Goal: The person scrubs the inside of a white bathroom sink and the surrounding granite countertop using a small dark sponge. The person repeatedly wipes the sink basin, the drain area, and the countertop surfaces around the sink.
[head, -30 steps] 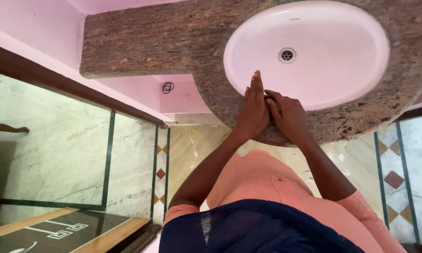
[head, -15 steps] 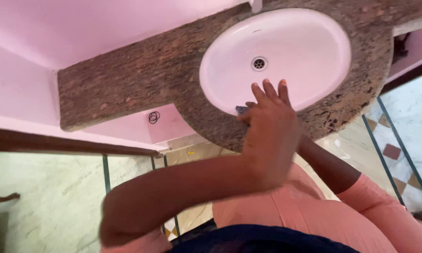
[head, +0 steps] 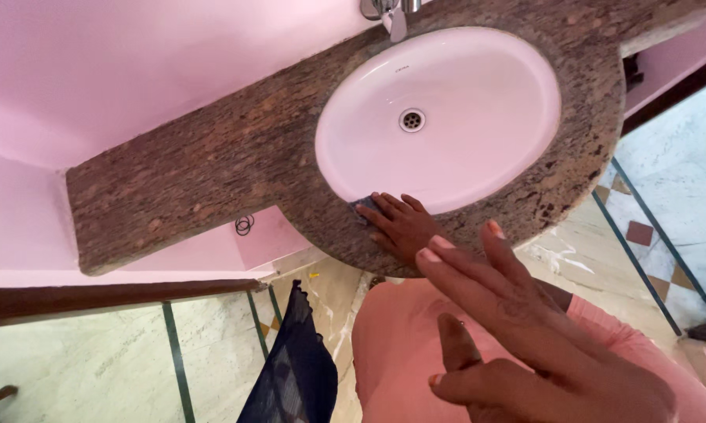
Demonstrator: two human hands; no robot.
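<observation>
Right hand (head: 404, 229) lies flat on the front rim of the white oval basin (head: 455, 102). Its fingers are stretched out and close together, pressing down on a small grey-blue pad (head: 364, 205), not curled round it. Only a corner of the pad shows, sticking out past the fingertips, right where the basin rim meets the speckled brown stone counter (head: 204, 176). Cannot tell if the thumb grips the pad; it is hidden.

Left hand (head: 525, 329) is raised close to the camera, nearer than the right hand and covering that hand's wrist and forearm. Its fingers are spread apart and straight, the thumb stands off, and it holds and touches nothing.

Drain (head: 412, 120) sits beyond the right hand's fingertips, in the basin's middle. Chrome tap (head: 391, 14) is further out past the drain, at the basin's far edge. The counter runs off to the right hand's left side, along the pink wall (head: 133, 63). Below both hands are pink clothing (head: 400, 345) and a dark blue cloth (head: 294, 368) hanging off to the left. The marble floor with coloured tile inlay (head: 643, 227) lies to the right of the hands.
</observation>
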